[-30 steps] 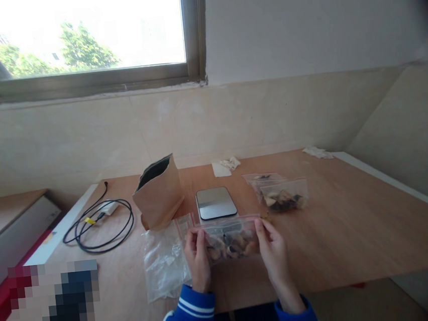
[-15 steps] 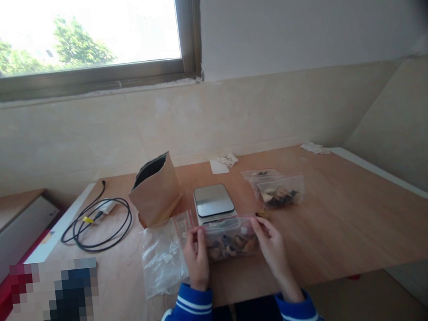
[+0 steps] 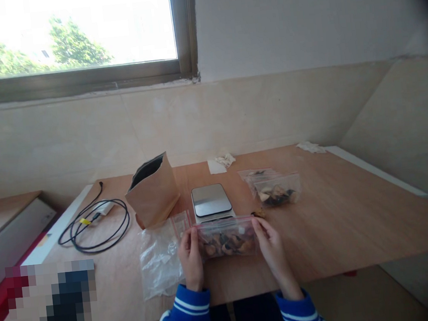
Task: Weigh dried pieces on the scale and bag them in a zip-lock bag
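Between my hands a clear zip bag (image 3: 227, 243) of dried brown and dark slices is held by its top corners, its red-lined zip edge stretched straight. My left hand (image 3: 190, 256) pinches the left corner. At the right corner, my right hand (image 3: 270, 241) pinches with thumb and fingers. Just behind the bag lies a kitchen scale (image 3: 212, 200) with a bare metal plate; the bag covers its front edge. Empty-looking clear zip bags (image 3: 161, 264) lie flat beside my left hand. A small dark dried piece (image 3: 257, 214) rests on the table behind my right hand.
An open brown paper pouch (image 3: 152, 189) stands left of the scale. Farther left are a coiled black cable (image 3: 101, 249) and a white adapter (image 3: 105, 207). Filled zip bags (image 3: 277, 192) lie to the right. Crumpled tissue (image 3: 225, 159) is near the wall. The table's front edge is close to me.
The bag's zip edge is now pulled straighter, and its left corner has shifted slightly left with my left hand. The whole view has shifted a little.
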{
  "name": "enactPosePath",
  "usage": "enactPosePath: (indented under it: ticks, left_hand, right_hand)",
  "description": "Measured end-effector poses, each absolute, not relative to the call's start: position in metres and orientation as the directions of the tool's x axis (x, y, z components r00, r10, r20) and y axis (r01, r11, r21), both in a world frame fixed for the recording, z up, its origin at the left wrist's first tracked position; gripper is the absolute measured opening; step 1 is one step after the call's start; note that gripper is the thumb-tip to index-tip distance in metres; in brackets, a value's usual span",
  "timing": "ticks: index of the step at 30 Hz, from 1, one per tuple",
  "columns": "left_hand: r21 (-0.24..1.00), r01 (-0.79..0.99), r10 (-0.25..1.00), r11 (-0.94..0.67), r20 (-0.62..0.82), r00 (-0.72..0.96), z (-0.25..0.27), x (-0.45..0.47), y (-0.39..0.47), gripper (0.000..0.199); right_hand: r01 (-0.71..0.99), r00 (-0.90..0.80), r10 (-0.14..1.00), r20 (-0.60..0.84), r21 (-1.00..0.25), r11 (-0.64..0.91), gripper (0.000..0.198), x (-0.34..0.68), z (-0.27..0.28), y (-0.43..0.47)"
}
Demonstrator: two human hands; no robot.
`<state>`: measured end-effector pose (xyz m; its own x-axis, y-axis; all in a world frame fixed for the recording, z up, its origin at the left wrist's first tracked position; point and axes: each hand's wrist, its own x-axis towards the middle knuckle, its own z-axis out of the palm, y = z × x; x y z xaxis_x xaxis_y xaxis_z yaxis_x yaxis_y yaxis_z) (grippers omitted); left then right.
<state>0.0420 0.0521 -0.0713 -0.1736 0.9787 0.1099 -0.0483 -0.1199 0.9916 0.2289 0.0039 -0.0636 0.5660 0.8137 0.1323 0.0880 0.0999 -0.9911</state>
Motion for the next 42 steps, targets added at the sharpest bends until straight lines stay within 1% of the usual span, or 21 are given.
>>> enactPosePath:
  ticks: [4, 11, 14, 18, 21, 23, 26, 29, 33, 38, 42]
  left_hand:
    - [0.990, -0.013, 0.982, -0.142, 0.139, -0.127, -0.073, 0.042, 0.053, 0.038]
    - [0.946, 0.209, 0.953, -0.247, 0.276, -0.127, -0.076, 0.042, 0.053, 0.032]
    - [0.931, 0.245, 0.944, -0.271, 0.308, -0.123, -0.077, 0.043, 0.053, 0.031]
    - [0.915, 0.269, 0.924, -0.300, 0.349, -0.158, -0.077, 0.043, 0.053, 0.031]
    - [0.931, 0.241, 0.935, -0.275, 0.318, -0.159, -0.075, 0.042, 0.053, 0.032]
    - [0.947, 0.180, 0.949, -0.266, 0.290, -0.126, -0.074, 0.041, 0.052, 0.032]
    - [0.955, 0.108, 0.955, -0.276, 0.286, -0.083, -0.073, 0.041, 0.050, 0.029]
    - [0.954, 0.099, 0.952, -0.284, 0.293, -0.088, -0.073, 0.042, 0.049, 0.026]
    - [0.959, 0.073, 0.954, -0.273, 0.280, -0.108, -0.073, 0.043, 0.050, 0.024]
    - [0.971, 0.037, 0.963, -0.237, 0.240, -0.127, -0.071, 0.042, 0.050, 0.025]
    - [0.977, 0.032, 0.971, -0.212, 0.214, -0.102, -0.068, 0.042, 0.050, 0.026]
  right_hand:
    - [0.078, 0.582, 0.804, 0.120, -0.993, 0.091, 0.043, 0.229, -0.066, 0.004]
    - [0.087, 0.606, 0.784, 0.133, -0.991, 0.101, 0.043, 0.230, -0.071, 0.004]
    - [0.112, 0.610, 0.779, 0.145, -0.989, 0.096, 0.043, 0.231, -0.072, 0.004]
    - [0.113, 0.597, 0.789, 0.148, -0.989, 0.100, 0.042, 0.230, -0.072, 0.004]
    - [0.089, 0.589, 0.795, 0.144, -0.990, 0.113, 0.042, 0.230, -0.071, 0.005]
    - [0.074, 0.584, 0.799, 0.144, -0.989, 0.125, 0.042, 0.230, -0.071, 0.006]
    - [0.042, 0.574, 0.809, 0.128, -0.991, 0.127, 0.042, 0.231, -0.072, 0.006]
    - [0.001, 0.541, 0.835, 0.100, -0.993, 0.119, 0.038, 0.231, -0.072, 0.004]
    - [-0.018, 0.492, 0.864, 0.103, -0.992, 0.129, 0.033, 0.229, -0.071, 0.003]
    - [-0.014, 0.522, 0.846, 0.111, -0.990, 0.139, 0.031, 0.228, -0.072, 0.005]
    - [-0.047, 0.555, 0.827, 0.091, -0.989, 0.140, 0.033, 0.229, -0.075, 0.006]
